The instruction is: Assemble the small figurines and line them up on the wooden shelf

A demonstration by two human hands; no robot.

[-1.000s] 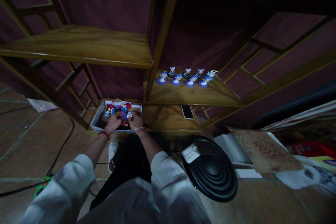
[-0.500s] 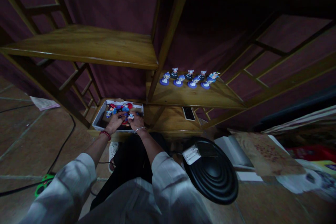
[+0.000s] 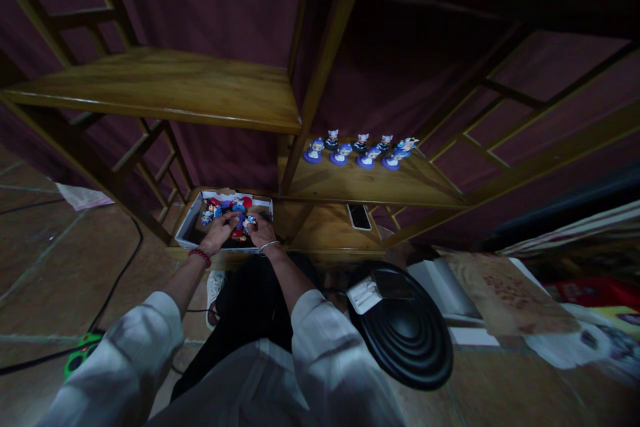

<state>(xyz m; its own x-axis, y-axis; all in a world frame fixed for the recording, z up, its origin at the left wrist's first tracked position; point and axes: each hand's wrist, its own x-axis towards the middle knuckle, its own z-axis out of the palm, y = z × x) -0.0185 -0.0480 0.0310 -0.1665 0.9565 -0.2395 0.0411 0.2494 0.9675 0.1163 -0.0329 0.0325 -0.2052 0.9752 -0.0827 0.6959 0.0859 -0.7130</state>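
A shallow white cardboard box [image 3: 186, 225] stands on the lowest board with several small toy figurines [image 3: 216, 207] in red, blue and white lying in it. Both my hands are over it. Between them is a white-and-blue figurine [image 3: 249, 221] with a purple base. My right hand [image 3: 262, 233] has its fingers closed around the figurine's right side. My left hand [image 3: 218, 234] reaches in from the left, its fingers bent against the purple part. The fingertips are small and dim here. Reddish figurines lie just below the held one.
Two rows of figurines [image 3: 369, 157] stand on the wooden shelf [image 3: 320, 183] at upper right. A phone [image 3: 359, 216] lies on the lower board. A wooden post [image 3: 327, 67] divides the compartments. On the floor are a round black ridged object [image 3: 407, 327], cardboard [image 3: 515, 293] and cables [image 3: 117, 273].
My right hand has shifted slightly to the right, showing more of the figurine between my hands. My left hand stays nearly in place.
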